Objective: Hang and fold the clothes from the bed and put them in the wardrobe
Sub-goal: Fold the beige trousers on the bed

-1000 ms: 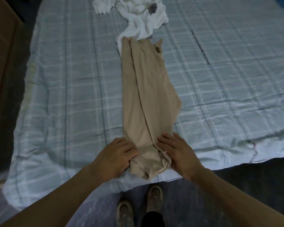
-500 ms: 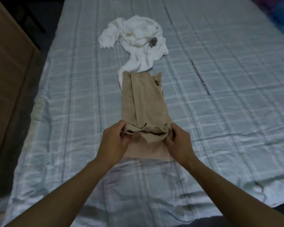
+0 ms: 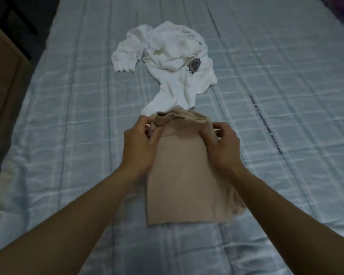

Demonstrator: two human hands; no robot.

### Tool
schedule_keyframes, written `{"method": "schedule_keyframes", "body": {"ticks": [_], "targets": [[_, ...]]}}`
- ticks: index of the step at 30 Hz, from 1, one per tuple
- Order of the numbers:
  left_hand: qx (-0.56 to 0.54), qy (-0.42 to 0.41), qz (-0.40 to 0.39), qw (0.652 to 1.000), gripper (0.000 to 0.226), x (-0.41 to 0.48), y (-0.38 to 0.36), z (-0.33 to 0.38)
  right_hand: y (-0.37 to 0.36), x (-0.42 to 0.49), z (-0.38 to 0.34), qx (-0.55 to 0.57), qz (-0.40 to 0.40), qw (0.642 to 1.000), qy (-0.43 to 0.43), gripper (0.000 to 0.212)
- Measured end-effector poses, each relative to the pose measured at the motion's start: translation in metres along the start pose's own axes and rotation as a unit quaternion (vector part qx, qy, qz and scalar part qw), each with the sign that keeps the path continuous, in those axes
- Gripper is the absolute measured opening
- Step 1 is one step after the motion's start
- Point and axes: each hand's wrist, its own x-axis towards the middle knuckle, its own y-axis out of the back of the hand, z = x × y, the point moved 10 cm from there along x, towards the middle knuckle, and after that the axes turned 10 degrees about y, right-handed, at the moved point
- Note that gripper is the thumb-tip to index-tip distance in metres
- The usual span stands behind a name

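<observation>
Beige trousers [image 3: 185, 175] lie folded in half lengthwise along the bed, their near end doubled over onto the far end. My left hand [image 3: 141, 143] pinches the left corner of the folded-over end. My right hand [image 3: 220, 147] pinches the right corner. Both hands hold that end at the far edge of the stack. Just beyond it lies a crumpled white sweater [image 3: 173, 62] with a small dark emblem, one sleeve touching the trousers.
The bed [image 3: 276, 175] is covered by a pale blue checked sheet. A wooden piece of furniture [image 3: 0, 92] stands along the left edge, with dark floor between it and the bed. Something colourful shows at the top right corner.
Both hands carried the near end of the trousers away from me and onto the far end, halving their length. The view moved forward over the bed.
</observation>
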Motion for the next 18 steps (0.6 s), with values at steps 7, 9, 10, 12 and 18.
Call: {"method": "schedule_keyframes", "body": {"ticks": [7, 9, 10, 12, 18], "targets": [[0.175, -0.057, 0.034, 0.982, 0.037, 0.009, -0.034, -0.023, -0.031, 0.002, -0.002, -0.24, -0.083, 0.96, 0.117, 0.044], [0.246, -0.183, 0.016, 0.952, 0.045, -0.01, -0.051, -0.01, -0.049, -0.016, -0.015, -0.275, -0.118, 0.933, 0.2, 0.042], [0.282, -0.228, -0.01, 0.932, 0.048, -0.017, -0.065, -0.011, -0.061, -0.024, -0.012, -0.296, -0.146, 0.915, 0.231, 0.045], [0.361, -0.252, -0.075, 0.895, 0.056, -0.02, -0.09, -0.028, -0.079, -0.034, 0.009, -0.345, -0.214, 0.88, 0.247, 0.058], [0.423, -0.223, -0.142, 0.867, 0.064, -0.002, -0.111, -0.065, -0.092, -0.026, 0.051, -0.381, -0.265, 0.85, 0.25, 0.065]]}}
